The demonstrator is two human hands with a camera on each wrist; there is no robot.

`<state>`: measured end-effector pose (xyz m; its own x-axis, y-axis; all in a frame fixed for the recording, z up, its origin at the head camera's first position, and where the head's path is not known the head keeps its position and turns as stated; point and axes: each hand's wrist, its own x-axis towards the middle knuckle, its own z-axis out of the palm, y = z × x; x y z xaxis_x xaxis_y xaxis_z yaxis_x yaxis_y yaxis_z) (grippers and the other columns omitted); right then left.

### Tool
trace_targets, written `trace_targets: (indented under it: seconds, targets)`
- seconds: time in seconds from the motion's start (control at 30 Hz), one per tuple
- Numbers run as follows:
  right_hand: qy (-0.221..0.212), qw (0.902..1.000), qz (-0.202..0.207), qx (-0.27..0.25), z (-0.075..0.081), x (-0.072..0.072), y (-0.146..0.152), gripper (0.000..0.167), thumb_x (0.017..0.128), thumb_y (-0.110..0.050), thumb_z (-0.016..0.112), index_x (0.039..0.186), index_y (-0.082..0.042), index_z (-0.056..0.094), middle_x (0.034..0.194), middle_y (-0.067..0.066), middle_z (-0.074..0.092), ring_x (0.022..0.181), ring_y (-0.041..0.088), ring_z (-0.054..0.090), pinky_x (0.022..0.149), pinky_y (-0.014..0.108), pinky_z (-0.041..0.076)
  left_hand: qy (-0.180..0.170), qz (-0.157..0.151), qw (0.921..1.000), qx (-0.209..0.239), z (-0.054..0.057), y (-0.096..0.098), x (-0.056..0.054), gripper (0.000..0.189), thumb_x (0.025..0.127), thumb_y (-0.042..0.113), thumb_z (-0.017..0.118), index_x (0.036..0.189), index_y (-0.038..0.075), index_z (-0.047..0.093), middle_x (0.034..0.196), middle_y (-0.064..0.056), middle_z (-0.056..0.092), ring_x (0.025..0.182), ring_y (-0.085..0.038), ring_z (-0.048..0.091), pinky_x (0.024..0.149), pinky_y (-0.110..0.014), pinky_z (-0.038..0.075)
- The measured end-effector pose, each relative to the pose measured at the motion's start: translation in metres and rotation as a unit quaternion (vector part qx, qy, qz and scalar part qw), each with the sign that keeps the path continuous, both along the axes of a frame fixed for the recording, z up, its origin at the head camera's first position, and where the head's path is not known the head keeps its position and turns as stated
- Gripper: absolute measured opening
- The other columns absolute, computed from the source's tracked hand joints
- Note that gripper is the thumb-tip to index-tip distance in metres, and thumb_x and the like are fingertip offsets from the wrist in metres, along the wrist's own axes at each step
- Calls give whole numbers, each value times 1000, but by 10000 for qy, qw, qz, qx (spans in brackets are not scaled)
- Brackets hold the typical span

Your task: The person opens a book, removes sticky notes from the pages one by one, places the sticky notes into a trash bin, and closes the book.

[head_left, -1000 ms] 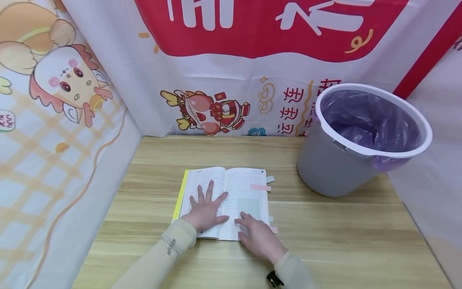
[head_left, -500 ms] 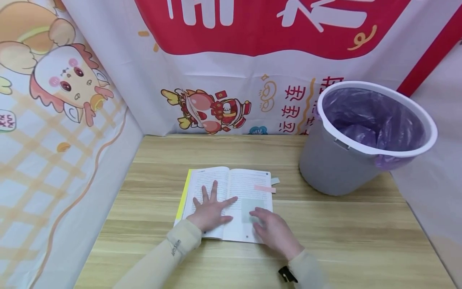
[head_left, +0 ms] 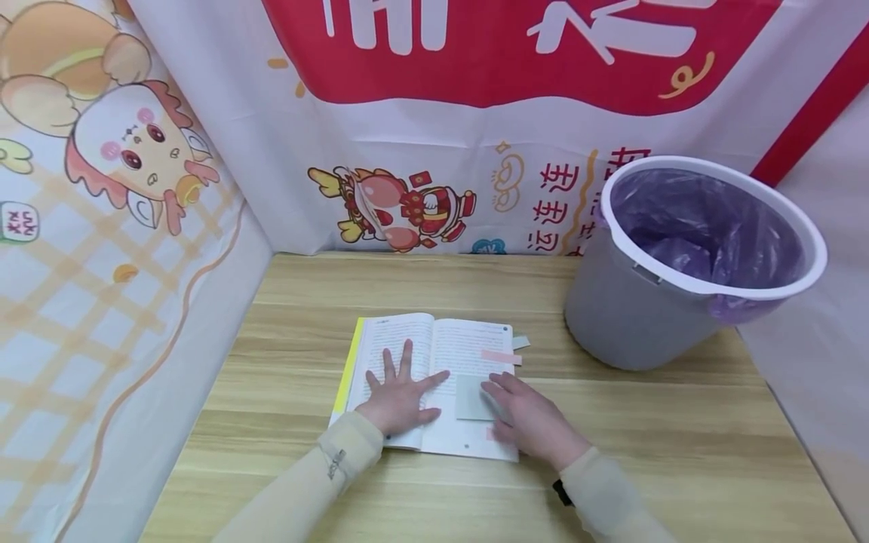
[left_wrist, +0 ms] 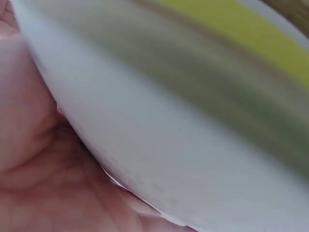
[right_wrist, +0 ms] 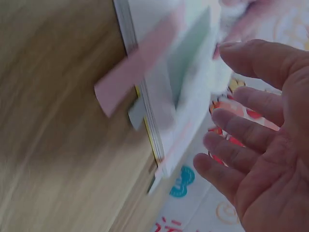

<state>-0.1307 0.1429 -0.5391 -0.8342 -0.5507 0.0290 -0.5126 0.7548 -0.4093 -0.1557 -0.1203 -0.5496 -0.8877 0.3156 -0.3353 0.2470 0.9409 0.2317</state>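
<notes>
Left hand (head_left: pixel 400 400) rests spread on the open book (head_left: pixel 462 339), presumably keeping it flat; right hand (head_left: pixel 539 424), fingers extended, grips nothing near the pale green note (head_left: pixel 471 400)

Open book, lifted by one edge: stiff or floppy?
Probably floppy: the open book has pages that curve near the gutter. It might fold shut, being hinged down the middle. The upper pink tab overhangs the right edge and could catch.

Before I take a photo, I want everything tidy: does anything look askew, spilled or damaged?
Nothing looks spilled or damaged. The slanted green tab and upper pink strip jut past the right edge of the open book, but look like page markers.
</notes>
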Motion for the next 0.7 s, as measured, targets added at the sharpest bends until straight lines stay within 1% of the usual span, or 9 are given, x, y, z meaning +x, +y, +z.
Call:
trace_targets:
  seconds: [0.1,0.2,0.3,0.47,0.7]
  targets:
    - [219,9991,351,99,-5,1,-9,62,80,-15,82,137,-4,58,143,21,51,132,40,47,105,52,42,23,-21,10000,-29,1,0,1,65,90,61,59,150,50,35,161,-22,-20,137,-64,-9,96,-85,12]
    - [328,9983,442,177,-9,2,-19,59,81,-12,80,135,-3,60,141,24,52,130,42,48,103,54,43,42,-22,10000,-24,1,0,1,65,90,62,59,150,50,35,161,-23,-19,136,-65,-8,95,-85,13]
    - [289,9988,319,252,-12,2,-26,53,83,-9,76,134,-3,60,139,26,53,128,44,49,101,56,44,79,-29,10000,-51,0,-1,2,66,90,63,59,150,51,35,161,-23,-18,136,-65,-7,95,-85,14]
    - [281,9984,85,484,-15,1,-33,46,88,-9,71,133,-5,62,137,25,55,125,43,53,99,55,46,90,-46,9999,-60,-2,-1,2,66,90,64,58,150,51,34,161,-23,-18,136,-65,-7,95,-86,14]
    - [348,9976,-58,599,-15,-1,-36,43,87,-6,69,129,-5,64,132,22,60,119,38,59,95,51,50,86,-46,9999,-35,-1,-2,1,67,89,66,57,150,50,34,161,-23,-18,136,-65,-7,95,-85,14]
